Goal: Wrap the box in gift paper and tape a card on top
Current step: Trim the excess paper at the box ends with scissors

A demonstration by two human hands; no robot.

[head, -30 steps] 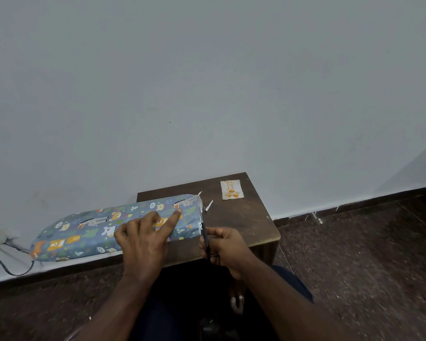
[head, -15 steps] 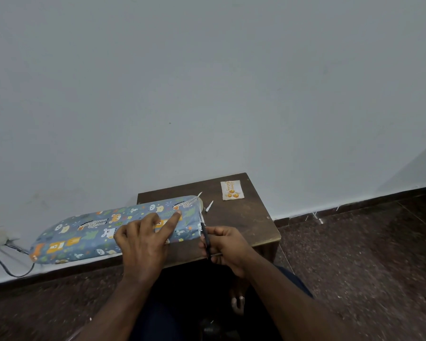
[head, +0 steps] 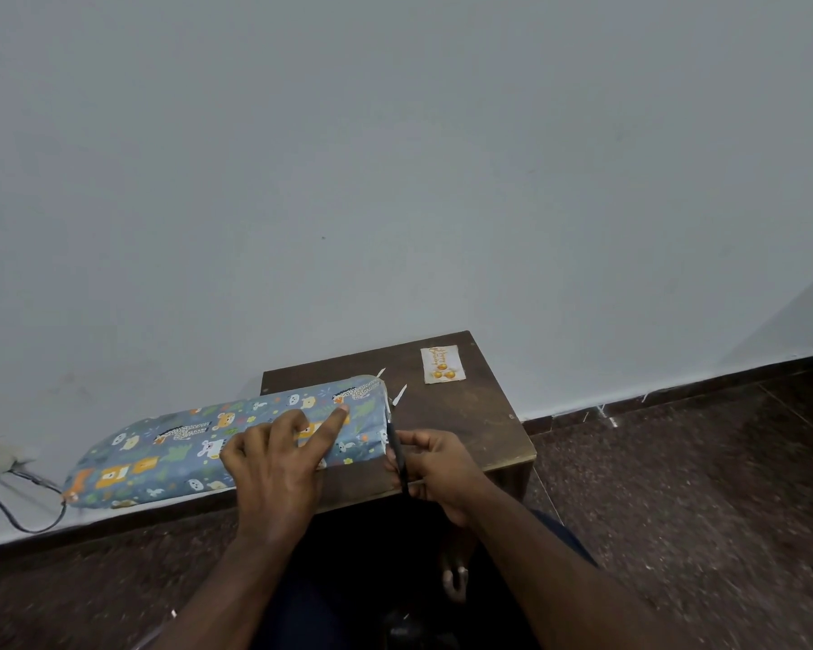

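The long box [head: 226,438], already covered in blue animal-print gift paper, lies across the small dark bench [head: 465,415], its left part hanging well past the bench's edge. The left hand [head: 278,462] rests flat on top of it, fingers straight, forefinger stretched toward the right end. The right hand [head: 435,466] grips dark scissors [head: 397,455], fingers curled round them, blades up against the paper at the box's right end. The card [head: 443,364] lies apart, near the bench's far corner.
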